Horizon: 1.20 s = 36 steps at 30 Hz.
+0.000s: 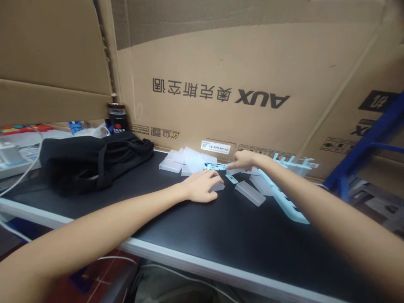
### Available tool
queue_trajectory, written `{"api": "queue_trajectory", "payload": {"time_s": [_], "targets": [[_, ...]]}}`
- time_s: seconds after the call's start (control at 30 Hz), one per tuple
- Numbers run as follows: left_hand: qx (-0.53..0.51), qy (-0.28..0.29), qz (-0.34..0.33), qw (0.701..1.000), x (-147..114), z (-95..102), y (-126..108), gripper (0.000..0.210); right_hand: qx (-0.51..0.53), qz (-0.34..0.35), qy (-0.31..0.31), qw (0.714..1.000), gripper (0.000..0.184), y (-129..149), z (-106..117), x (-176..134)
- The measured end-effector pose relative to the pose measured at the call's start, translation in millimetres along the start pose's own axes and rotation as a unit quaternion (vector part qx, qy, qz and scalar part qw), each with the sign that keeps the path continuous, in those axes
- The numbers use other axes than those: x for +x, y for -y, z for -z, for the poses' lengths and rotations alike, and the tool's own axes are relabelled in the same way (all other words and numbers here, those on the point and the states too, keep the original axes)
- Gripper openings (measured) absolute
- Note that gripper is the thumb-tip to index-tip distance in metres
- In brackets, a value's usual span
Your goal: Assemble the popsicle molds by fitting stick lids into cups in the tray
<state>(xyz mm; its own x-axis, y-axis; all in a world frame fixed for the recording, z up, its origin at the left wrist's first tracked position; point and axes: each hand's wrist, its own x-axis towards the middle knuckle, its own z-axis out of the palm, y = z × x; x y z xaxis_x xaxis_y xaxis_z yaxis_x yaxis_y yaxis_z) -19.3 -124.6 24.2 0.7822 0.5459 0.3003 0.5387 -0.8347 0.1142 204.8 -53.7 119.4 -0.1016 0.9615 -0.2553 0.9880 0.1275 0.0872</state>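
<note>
My left hand (202,186) rests on the black tabletop, fingers bent over a translucent plastic piece (218,187) that shows between thumb and index finger. Beyond it, my right hand (244,160) is curled, with its index fingertip touching a small heap of light-blue plastic parts (215,166). Its thumb is hidden, and I cannot make out what is between the fingers. One flat light-blue part (232,179) lies apart, near a translucent cover (251,193). More translucent covers (171,164) are piled to the left. Behind my right forearm lies a light-blue rack (285,206), partly covered.
A large cardboard box (202,59) stands along the table's back edge. At the left lie a black cloth bag (91,162) and, behind it, a dark bottle (118,118). A white cable (27,181) hangs by the left edge. A blue metal frame (362,145) rises at the right.
</note>
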Motion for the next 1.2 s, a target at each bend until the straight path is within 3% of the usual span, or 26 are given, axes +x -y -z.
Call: {"api": "queue_trajectory", "payload": {"time_s": [0.2,0.53,0.87,1.07,1.2], "targets": [[0.011,0.001,0.023,1.0,0.2,0.1,-1.3,0.045,0.017,0.019,0.032,0.999,0.044,-0.7,9.3,8.0],[0.024,-0.009,0.053,0.998,-0.3,0.2,-4.4,0.042,0.041,0.025,0.109,0.993,0.027,0.9,0.6,11.3],[0.022,-0.013,0.066,0.997,0.4,-1.2,-3.6,0.042,0.021,0.063,0.11,0.992,0.03,5.3,16.7,5.6],[0.026,-0.015,0.079,0.996,-0.2,-1.4,-4.0,0.041,-0.008,0.09,0.131,0.987,0.035,10.2,8.2,11.0],[0.021,-0.022,0.075,0.997,-0.5,-2.2,-2.3,0.041,-0.025,0.106,0.111,0.988,0.036,11.2,1.8,12.7]]}}
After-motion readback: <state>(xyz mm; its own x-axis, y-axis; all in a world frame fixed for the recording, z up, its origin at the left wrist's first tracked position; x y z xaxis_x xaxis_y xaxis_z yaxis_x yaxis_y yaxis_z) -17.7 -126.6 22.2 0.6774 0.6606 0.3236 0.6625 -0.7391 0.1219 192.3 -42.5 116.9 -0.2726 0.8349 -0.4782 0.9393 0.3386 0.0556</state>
